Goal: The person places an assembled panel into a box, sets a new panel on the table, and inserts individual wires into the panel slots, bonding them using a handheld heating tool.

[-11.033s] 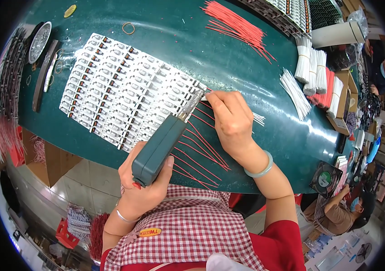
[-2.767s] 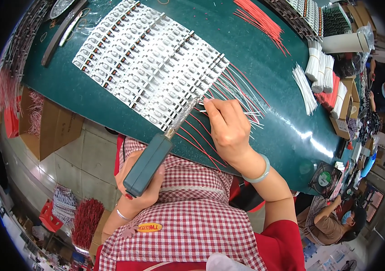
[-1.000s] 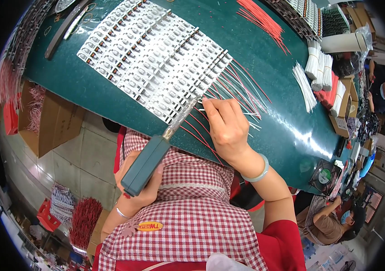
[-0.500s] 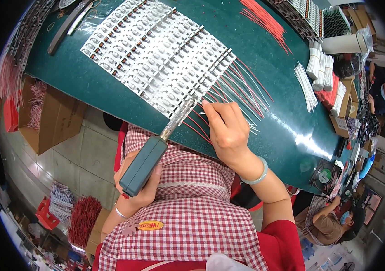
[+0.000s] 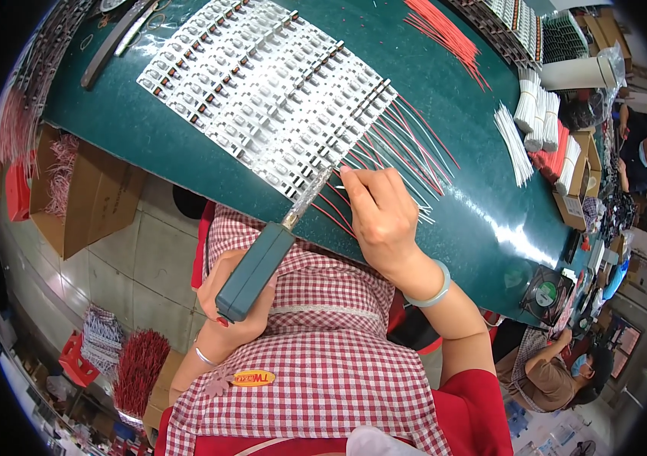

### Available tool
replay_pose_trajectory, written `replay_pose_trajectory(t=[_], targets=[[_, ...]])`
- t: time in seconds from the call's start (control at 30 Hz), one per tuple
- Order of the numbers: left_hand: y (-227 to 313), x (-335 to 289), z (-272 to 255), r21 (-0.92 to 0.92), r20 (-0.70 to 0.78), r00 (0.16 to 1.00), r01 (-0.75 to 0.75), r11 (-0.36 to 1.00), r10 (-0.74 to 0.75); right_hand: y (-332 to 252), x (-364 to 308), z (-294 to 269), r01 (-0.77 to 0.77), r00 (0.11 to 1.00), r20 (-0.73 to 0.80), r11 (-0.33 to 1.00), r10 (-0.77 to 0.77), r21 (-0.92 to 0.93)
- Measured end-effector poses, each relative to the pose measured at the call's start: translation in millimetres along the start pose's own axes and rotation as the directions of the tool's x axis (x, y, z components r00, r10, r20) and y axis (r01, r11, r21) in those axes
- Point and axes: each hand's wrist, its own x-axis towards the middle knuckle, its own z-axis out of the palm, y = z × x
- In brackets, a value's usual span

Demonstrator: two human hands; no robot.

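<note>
A soldering iron (image 5: 259, 266) with a boxy green handle is gripped in my left hand (image 5: 224, 292). Its crusty metal shaft reaches up to the near right corner of a panel of white circuit boards (image 5: 247, 99), lying on the green table. By the iron's tip, my right hand (image 5: 384, 216) is closed in a pinch on a thin wire (image 5: 340, 187), whose far end at the board is partly hidden by the fingers. Several red and white wires (image 5: 414, 152) fan out from the panel's right edge, some passing beneath my right hand.
Loose red wires (image 5: 445, 38) lie at the back. Bundles of white wires (image 5: 528, 106) and a cardboard box (image 5: 575, 201) stand at right. A small black fan (image 5: 545, 295) sits near the table's right end. Left of the table is an open carton (image 5: 95, 197); a co-worker (image 5: 559, 372) sits at lower right.
The soldering iron and my left hand have shifted slightly right and up, bringing the tip closer to my right fingers. My right hand has barely moved.
</note>
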Motion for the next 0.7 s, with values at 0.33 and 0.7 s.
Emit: replay_pose_trajectory(t=[0.33,0.7], targets=[[-17,-32,-2,-0.139,0.005,0.978,0.208,0.968,-0.209,3,-4,2,0.039,0.999,0.007,0.999,-0.039,-0.011],[-12,-28,-6,-0.074,-0.01,0.992,0.121,0.99,-0.123,-9,-6,2,0.018,0.999,-0.043,1.0,-0.018,0.011]])
